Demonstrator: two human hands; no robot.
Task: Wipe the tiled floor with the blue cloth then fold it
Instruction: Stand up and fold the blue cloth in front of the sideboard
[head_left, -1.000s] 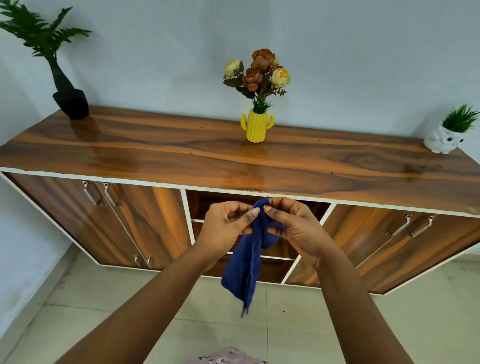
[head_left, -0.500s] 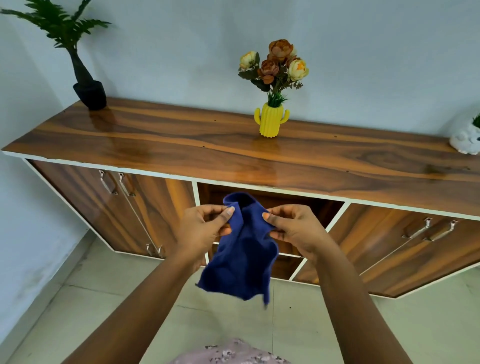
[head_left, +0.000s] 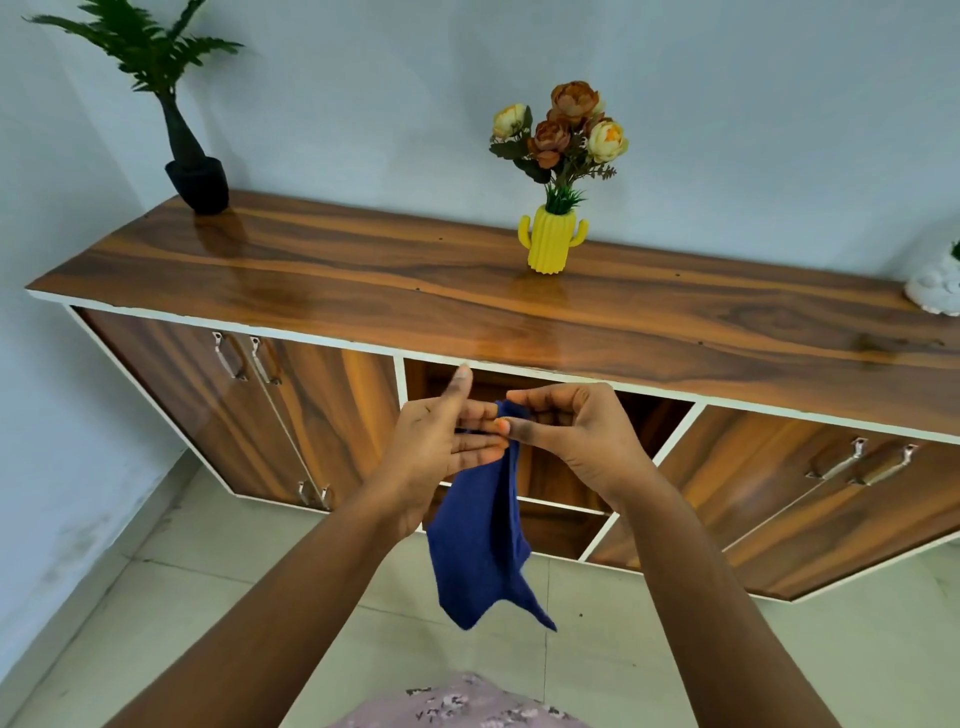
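Blue cloth (head_left: 483, 545), soft, limp, creased

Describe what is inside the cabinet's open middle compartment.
A shelf board and wooden back panel show. The left hand, right hand and hanging blue cloth cover the middle, so anything there is hidden.

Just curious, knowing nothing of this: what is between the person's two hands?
The blue cloth: the right hand pinches its top, the left hand touches it with straight fingers, and the rest hangs down. The head view shows this.
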